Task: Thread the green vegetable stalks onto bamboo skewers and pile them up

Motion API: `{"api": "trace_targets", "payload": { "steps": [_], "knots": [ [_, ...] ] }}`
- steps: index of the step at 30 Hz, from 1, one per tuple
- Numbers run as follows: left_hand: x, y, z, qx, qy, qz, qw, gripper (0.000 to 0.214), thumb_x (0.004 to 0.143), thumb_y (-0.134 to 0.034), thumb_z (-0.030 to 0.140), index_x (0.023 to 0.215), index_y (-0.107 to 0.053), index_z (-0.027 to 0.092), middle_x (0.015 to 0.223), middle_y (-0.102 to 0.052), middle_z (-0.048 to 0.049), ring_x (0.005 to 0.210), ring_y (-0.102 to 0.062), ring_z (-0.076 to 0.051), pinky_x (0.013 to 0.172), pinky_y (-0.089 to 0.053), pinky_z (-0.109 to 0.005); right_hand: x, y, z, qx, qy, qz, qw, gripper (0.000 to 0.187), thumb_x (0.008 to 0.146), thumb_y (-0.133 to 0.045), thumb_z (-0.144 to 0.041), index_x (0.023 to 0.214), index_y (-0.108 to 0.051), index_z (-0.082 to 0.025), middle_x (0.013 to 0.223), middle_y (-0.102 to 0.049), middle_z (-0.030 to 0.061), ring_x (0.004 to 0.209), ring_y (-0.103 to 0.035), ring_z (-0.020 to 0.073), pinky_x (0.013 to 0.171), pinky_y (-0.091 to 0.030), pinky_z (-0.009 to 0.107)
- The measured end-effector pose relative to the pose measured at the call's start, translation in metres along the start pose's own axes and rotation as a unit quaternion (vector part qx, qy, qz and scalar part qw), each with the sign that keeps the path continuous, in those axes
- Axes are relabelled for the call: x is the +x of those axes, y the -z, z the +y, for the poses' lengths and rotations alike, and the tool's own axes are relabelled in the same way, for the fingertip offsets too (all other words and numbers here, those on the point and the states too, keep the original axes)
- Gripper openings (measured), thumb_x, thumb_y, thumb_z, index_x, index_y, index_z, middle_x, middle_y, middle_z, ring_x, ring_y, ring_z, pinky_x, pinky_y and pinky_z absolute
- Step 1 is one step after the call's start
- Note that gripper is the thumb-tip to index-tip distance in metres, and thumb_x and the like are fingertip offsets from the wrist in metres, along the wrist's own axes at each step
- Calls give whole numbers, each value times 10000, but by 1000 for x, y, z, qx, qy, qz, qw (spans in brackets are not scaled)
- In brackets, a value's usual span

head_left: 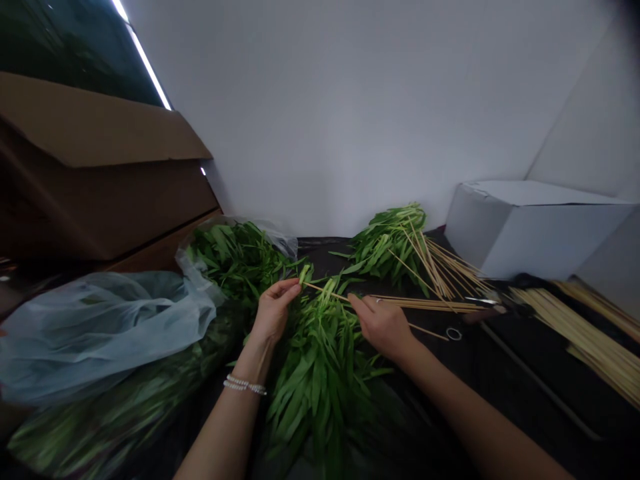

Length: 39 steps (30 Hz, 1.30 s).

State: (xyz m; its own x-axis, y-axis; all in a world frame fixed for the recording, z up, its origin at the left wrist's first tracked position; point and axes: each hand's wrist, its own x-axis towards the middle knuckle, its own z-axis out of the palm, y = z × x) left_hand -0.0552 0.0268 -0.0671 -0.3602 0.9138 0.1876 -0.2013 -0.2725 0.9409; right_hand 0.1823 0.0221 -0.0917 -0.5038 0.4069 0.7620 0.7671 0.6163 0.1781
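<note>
My left hand (pixel 278 303) is closed in a pinch on a short piece of leafy green stem (pixel 303 272). My right hand (pixel 381 323) is wrapped around a thin wooden skewer (pixel 327 291), whose tip reaches the stem at my left fingertips. Whether the tip has gone into the stem is hidden by the fingers. Between and below both hands lies a heap of long-leaved greens (pixel 320 373), pale stems toward the back. Several more loose skewers (pixel 425 304) lie just right of my right hand.
Behind, finished-looking greens with skewers (pixel 395 243) lie against the wall. At left are a plastic bag (pixel 110 333), bagged greens (pixel 230 257) and a cardboard box (pixel 100 193). At right are a white box (pixel 530 227), a metal ring (pixel 454 333) and a bundle of wooden sticks (pixel 580 333).
</note>
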Motion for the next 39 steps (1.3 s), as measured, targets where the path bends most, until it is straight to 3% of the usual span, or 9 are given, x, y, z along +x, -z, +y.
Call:
{"api": "trace_targets", "payload": {
  "steps": [3,8,13,20,33,39],
  "knots": [
    [0,0,0,-2,11,-6,1000,321,485,-875,272,760,-745,171,727,-708,-17,706,-601,-136,789,-443,-293,0,-1,-1,4,-2,1,1000,311,869,-470,-112,1120,-652,-136,703,-601,21,615,-515,143,578,-305,300],
    [1,1,-2,-29,36,-29,999,445,537,-860,292,951,-736,188,823,-723,-33,789,-624,-151,822,-438,-298,0,0,-1,3,1,1,1000,323,868,-463,-106,1134,-644,-134,706,-600,23,607,-503,145,567,-291,301],
    [2,1,-3,-25,42,-5,999,312,507,-870,313,763,-752,179,772,-715,-18,751,-605,-136,779,-430,-268,0,0,-1,7,8,7,1000,323,869,-455,-105,1129,-644,-130,703,-592,28,610,-495,144,578,-297,298],
    [1,1,-1,-21,78,-4,997,356,429,-900,319,716,-751,171,722,-703,-10,723,-587,-124,758,-424,-250,-2,-3,-1,12,13,3,1000,345,855,-444,-79,1141,-631,-129,723,-602,35,629,-505,139,583,-326,277],
    [-2,3,1,29,73,-30,996,310,488,-869,344,713,-744,170,720,-701,-35,703,-609,-155,750,-452,-289,-3,-2,-4,39,9,-5,999,356,859,-425,-64,1151,-624,-109,733,-593,34,634,-510,142,588,-352,280],
    [-9,-7,-5,64,64,-99,991,239,534,-856,345,666,-742,182,838,-735,-56,796,-633,-185,857,-455,-324,-2,-2,-7,47,24,-14,999,358,853,-434,-62,1159,-617,-95,747,-604,38,639,-514,141,596,-357,277]
  ]
}}
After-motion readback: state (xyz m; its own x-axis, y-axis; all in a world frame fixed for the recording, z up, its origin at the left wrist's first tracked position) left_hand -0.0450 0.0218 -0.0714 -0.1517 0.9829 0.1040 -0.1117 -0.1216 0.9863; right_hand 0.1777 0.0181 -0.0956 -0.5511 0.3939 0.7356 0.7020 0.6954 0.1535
